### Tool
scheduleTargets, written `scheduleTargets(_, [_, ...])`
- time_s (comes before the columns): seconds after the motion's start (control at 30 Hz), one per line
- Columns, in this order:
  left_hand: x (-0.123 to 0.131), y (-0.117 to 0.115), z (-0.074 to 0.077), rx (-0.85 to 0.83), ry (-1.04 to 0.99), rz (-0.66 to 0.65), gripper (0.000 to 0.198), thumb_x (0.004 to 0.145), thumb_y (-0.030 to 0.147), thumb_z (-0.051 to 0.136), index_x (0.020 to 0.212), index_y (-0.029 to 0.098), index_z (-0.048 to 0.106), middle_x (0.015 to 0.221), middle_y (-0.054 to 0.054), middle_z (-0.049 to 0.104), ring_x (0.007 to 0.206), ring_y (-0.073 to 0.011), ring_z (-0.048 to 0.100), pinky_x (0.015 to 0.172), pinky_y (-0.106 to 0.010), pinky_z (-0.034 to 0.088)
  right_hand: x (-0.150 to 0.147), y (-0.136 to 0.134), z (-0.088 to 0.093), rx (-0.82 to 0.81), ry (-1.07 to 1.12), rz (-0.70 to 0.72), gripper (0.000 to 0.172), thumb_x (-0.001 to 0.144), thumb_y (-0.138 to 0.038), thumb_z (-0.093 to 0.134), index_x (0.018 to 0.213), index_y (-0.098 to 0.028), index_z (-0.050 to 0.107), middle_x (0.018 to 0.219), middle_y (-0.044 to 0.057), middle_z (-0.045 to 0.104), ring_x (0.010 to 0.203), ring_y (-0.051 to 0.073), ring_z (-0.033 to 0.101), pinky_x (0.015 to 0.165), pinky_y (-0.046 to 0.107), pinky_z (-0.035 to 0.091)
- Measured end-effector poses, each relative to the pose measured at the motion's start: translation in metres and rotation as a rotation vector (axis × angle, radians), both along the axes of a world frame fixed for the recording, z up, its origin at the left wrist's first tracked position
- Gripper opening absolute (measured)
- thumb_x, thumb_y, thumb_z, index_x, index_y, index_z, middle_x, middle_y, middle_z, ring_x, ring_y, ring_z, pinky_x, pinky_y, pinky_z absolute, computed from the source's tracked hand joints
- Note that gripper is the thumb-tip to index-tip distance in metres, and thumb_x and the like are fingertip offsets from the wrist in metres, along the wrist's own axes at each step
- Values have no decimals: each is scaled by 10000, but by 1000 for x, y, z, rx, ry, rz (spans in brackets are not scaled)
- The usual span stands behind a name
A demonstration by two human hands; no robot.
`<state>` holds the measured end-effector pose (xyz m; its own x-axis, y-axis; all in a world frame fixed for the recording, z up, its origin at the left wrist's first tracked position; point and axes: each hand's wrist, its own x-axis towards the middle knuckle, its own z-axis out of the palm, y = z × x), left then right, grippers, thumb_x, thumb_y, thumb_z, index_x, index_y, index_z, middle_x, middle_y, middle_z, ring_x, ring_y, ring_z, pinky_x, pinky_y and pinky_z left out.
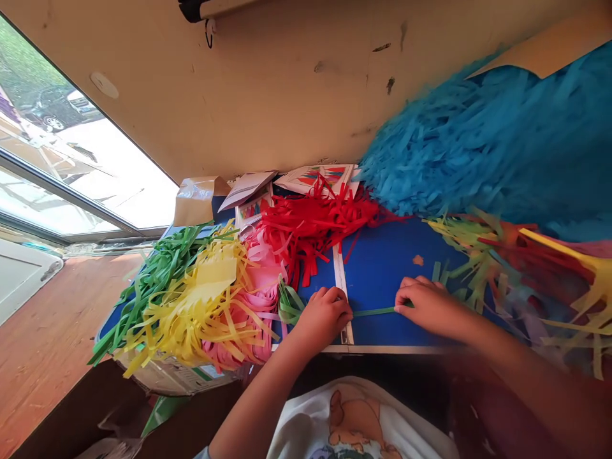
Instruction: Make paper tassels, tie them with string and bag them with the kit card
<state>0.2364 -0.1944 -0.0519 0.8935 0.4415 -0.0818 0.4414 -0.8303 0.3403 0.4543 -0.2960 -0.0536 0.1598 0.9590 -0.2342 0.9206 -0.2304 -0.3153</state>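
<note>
A green paper tassel is drawn out between my hands, its middle a narrow twisted band (375, 312) above the blue table. My left hand (325, 317) is closed on the band, and the loose fringe (289, 303) spreads out to its left. Fingers curled, my right hand (427, 307) grips the other end of the band. Green strips also show behind the right hand, where I cannot tell which bundle they belong to. Left of my left hand lie fringed bundles in pink (255, 299), yellow (196, 293) and green (165, 274). A red fringed pile (320, 223) sits behind it.
A large heap of blue paper strips (478, 140) rises at the back right. Mixed coloured strips (568, 274) cover the table's right side. Printed packets (315, 178) and a tan packet (196, 201) lean by the wall. Below the left edge is a cardboard box (71, 401).
</note>
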Motion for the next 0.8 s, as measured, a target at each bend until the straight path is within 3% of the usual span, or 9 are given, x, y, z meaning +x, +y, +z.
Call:
scheduleTargets(0.23, [-11,3,2,-36,16,77,138,882,258,540,874,197,663,959,-26,603,911,-176,523,861,-296,416,-4,7,8,-102,-13,-21,163,778,-207,522,650,-232,619,855,28,598,863,217,531,703,331,351])
scheduleTargets(0.4, [-11,5,6,-29,117,124,143,865,282,558,860,195,671,885,-34,605,900,-202,544,832,-321,433,2,14,13,-188,-42,-90,217,759,-374,592,610,-217,588,817,46,603,867,262,533,643,326,324])
scheduleTargets(0.5, [-9,9,8,-18,169,139,151,850,302,569,847,197,678,879,-43,609,899,-222,555,811,-342,442,10,19,16,-258,-20,-123,263,731,-427,616,592,-208,573,723,41,606,761,234,551,579,299,299])
scheduleTargets(0.63, [-8,15,12,-10,227,128,151,833,328,580,828,217,682,873,-38,615,889,-236,564,793,-354,442,19,27,15,-347,68,-96,241,707,-342,633,544,-191,539,559,2,551,556,146,510,501,263,271])
scheduleTargets(0.8, [-10,20,17,-9,265,94,125,827,324,582,822,233,668,894,-35,602,913,-250,562,792,-368,435,25,37,9,-361,95,-59,255,665,-285,666,483,-179,520,469,6,506,492,145,486,484,265,276])
